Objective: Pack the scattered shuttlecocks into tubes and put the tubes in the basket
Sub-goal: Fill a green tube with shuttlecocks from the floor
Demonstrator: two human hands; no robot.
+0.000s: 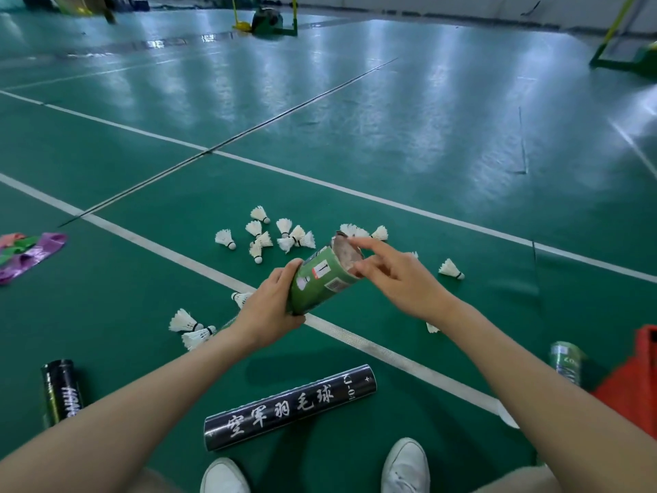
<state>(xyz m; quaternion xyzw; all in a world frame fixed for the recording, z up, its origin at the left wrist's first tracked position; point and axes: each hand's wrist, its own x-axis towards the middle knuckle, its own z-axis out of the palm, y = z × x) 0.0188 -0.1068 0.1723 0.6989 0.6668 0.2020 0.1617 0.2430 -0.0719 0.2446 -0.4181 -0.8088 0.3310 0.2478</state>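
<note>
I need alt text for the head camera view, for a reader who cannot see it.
A person's left hand grips a tilted green tube, while the right hand is at its open mouth. White shuttlecocks lie scattered on the green court floor beyond, and a black tube lies near the person's white shoes.

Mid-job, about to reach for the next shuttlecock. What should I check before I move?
1. Green tube held securely: ok, the left hand grips its lower part.
2. Tube mouth uncapped: ok, it is open and faces away from the person.
3. Room left inside the tube: cannot tell, something white shows just inside the mouth.
4. Right hand free: cannot tell, its fingers are at the mouth.
5. Shuttlecocks left to collect: ok, many lie on the floor ahead.
</note>
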